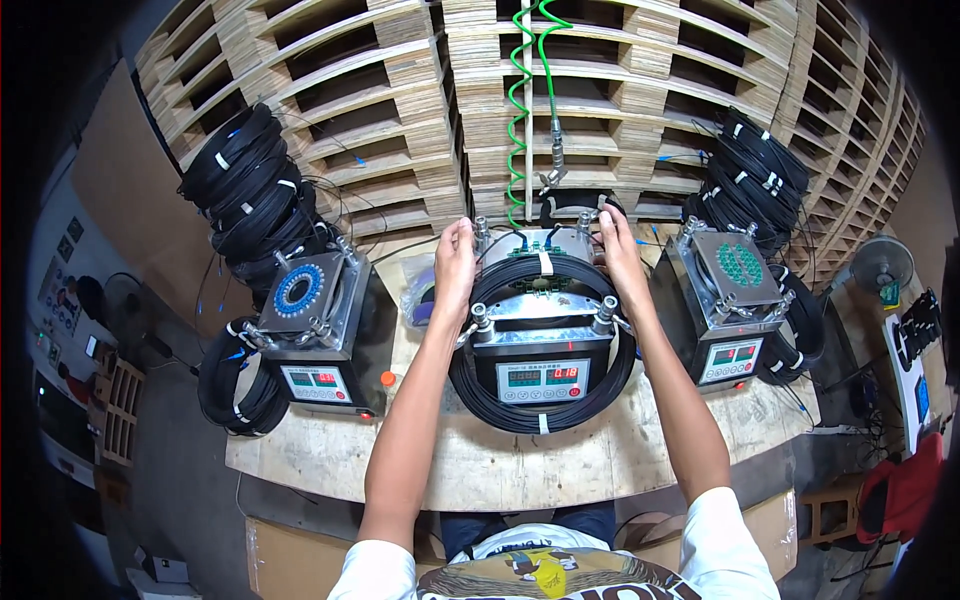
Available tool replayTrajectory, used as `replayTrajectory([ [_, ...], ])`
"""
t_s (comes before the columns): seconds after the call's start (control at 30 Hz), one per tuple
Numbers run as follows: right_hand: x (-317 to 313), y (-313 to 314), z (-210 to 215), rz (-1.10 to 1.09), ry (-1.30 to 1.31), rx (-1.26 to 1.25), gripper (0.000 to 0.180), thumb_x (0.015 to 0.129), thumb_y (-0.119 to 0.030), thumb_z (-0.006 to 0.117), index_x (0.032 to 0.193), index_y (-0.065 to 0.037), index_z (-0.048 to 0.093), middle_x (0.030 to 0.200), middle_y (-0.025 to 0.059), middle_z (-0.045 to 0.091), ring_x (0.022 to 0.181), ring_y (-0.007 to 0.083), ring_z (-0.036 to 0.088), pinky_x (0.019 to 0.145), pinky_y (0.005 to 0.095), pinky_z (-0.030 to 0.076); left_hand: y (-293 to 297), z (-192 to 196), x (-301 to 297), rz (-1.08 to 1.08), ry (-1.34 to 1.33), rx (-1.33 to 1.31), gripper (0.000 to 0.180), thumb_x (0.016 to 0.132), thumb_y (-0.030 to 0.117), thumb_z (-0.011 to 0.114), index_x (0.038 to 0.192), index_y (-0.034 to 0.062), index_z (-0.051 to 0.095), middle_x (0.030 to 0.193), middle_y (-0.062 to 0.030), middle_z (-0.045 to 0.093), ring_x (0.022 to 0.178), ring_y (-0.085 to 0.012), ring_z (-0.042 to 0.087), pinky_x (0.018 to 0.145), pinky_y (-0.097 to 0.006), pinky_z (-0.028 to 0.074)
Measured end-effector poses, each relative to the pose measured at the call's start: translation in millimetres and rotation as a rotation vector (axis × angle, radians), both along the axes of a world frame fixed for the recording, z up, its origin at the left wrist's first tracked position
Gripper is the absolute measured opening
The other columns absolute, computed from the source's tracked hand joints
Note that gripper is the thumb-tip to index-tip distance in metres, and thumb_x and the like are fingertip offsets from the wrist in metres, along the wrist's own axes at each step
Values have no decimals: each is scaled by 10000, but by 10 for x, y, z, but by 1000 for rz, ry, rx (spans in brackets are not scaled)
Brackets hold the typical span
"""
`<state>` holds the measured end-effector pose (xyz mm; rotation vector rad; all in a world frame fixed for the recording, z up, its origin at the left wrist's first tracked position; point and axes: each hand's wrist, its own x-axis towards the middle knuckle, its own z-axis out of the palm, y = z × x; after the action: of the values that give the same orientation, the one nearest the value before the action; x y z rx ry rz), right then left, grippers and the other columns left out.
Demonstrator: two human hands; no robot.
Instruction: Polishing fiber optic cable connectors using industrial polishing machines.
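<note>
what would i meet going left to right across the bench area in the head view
Black cable coil, blue-ringed digital-display machine, orange cap, left hand, middle digital-display machine, right hand, green-dotted digital-display machine, second black cable coil.

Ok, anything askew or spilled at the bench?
No spill or damage stands out. The back-left stack of black cable coils looks uneven and tilted outward, though the fisheye may exaggerate that.

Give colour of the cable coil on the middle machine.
The cable coil is black, with white ties; best seen in head view.
</note>
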<state>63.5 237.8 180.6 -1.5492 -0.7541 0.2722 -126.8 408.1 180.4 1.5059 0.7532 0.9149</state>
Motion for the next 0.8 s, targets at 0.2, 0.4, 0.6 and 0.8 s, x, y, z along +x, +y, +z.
replayTrajectory([
  [0.2,-81,-50,85,-10,148,18,733,1010,-663,363,1524,-143,406,1147,92,576,827,137,551,712,276,473,-58,58,21,23,-100,7,580,1033,508,498,1398,57,505,970,-73,644,701,-94,513,601,-261,440],
  [0.4,-19,-33,33,-40,43,-8,764,1011,-673,334,1521,-108,404,1199,116,567,878,163,568,744,293,483,-76,126,-6,-117,33,-31,653,1032,591,417,1450,92,462,1079,-97,650,1040,-142,582,838,-291,464],
  [0.6,-11,12,25,13,-25,-41,742,1013,-646,386,1509,-96,412,1345,134,539,1065,209,583,818,331,503,-1,-6,5,13,-79,2,598,1043,544,443,1389,59,478,972,-71,600,772,-121,548,666,-274,480],
  [0.8,-9,30,-7,-46,-47,43,692,1015,-585,466,1473,-66,440,1213,189,620,1006,244,636,796,355,535,-32,21,-10,49,-57,-101,677,1018,604,444,1438,73,421,1178,-121,559,945,-177,590,757,-304,509],
])
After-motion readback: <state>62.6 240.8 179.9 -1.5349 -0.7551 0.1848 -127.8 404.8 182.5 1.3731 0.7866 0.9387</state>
